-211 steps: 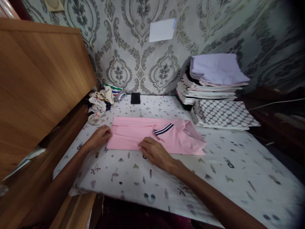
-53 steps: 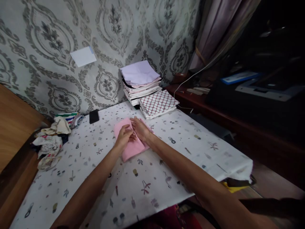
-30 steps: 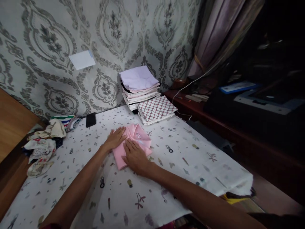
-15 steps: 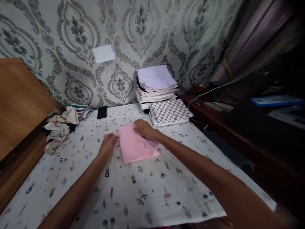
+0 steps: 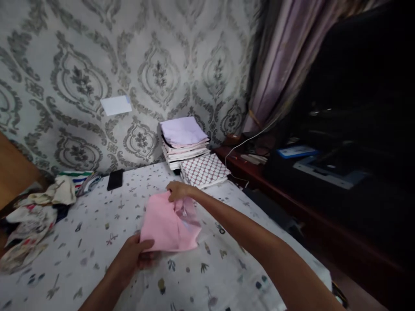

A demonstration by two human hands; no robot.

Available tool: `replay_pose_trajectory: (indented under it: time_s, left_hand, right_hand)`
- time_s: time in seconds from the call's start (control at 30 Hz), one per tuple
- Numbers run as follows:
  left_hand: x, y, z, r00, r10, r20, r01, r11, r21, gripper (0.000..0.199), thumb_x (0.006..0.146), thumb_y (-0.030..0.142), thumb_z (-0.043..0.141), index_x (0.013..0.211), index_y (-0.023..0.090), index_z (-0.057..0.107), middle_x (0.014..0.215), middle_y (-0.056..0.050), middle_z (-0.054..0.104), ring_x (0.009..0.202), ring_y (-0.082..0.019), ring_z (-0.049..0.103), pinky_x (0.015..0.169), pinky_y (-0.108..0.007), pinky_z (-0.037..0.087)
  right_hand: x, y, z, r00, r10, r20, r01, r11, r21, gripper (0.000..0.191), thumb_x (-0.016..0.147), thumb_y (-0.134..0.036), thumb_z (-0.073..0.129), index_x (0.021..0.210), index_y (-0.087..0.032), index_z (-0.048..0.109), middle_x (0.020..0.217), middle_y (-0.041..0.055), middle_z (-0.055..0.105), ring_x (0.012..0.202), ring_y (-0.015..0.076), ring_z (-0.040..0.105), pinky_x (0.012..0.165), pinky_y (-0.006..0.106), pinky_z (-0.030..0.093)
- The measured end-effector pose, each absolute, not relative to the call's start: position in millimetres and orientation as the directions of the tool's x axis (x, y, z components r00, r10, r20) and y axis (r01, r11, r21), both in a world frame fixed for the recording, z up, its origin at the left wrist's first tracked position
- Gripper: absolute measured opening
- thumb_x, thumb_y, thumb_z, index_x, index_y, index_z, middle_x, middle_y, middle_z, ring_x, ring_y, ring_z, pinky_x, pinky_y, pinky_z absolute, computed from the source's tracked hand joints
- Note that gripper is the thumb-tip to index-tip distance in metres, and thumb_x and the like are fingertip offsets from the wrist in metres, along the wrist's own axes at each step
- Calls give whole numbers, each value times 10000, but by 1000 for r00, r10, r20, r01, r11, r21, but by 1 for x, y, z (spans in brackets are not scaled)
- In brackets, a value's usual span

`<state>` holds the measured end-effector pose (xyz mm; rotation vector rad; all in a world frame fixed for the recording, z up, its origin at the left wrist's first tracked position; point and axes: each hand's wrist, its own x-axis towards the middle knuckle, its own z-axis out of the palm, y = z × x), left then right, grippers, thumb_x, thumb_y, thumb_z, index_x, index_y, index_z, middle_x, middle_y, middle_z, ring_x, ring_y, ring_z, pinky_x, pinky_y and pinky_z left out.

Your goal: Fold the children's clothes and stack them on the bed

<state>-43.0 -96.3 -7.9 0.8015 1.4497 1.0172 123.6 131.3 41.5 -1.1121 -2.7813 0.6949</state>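
Note:
A folded pink cloth (image 5: 164,224) is in front of me on the patterned white sheet, its right side loose and gaping. My left hand (image 5: 132,255) grips its near left corner, thumb on top and fingers underneath. At the far edge, my right hand (image 5: 178,191) is closed on the cloth, its fingertips partly hidden. Just beyond the right hand lies a folded cloth with a red lattice print (image 5: 205,169). Behind that rises a stack of folded cloths with a lilac one (image 5: 183,129) on top.
Crumpled clothes (image 5: 35,216) lie at the left edge, near a black phone (image 5: 115,179). The patterned wallpaper (image 5: 97,65) closes off the back. A white cable (image 5: 248,140) runs over the dark red ledge (image 5: 275,185) on the right.
My left hand has moved from beside the pink cloth to its near left corner and taken hold. The cloth's right side has opened more. The camera view has turned right and up.

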Motion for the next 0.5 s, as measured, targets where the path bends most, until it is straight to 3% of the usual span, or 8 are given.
replay_pose_trajectory:
  time_s: [0.07,0.13,0.3,0.5]
  left_hand:
    - [-48,-89,-2,-170,917,-361,-161,335,928,250,697,383,789,919,282,735,986,-78,781,898,-311,736,791,-459,598]
    - [-47,-76,10,-165,925,-341,-231,300,926,308,670,376,806,948,272,725,1075,-97,767,959,-330,726,820,-469,597]
    - [-10,-7,49,-153,972,-178,-196,147,970,460,599,346,847,996,200,668,847,-61,748,669,-253,710,610,-390,605]
    - [44,119,69,-156,983,99,-80,-113,990,376,664,315,735,995,158,650,798,-39,721,623,-184,675,552,-296,564]
  right_hand:
    - [152,126,46,-723,690,-38,625,628,-464,144,674,-202,720,800,-178,655,821,-5,667,765,162,611,639,228,448]
    - [186,121,50,-692,721,43,597,605,-527,114,723,-220,672,810,-182,606,782,-28,612,728,138,567,609,215,416]
    - [267,121,55,-343,871,352,445,481,-755,141,715,-296,601,738,-208,493,674,-54,467,645,126,445,573,229,338]
    - [310,161,63,56,837,545,546,431,-718,147,725,-345,562,742,-220,486,652,-51,482,665,147,455,618,255,341]
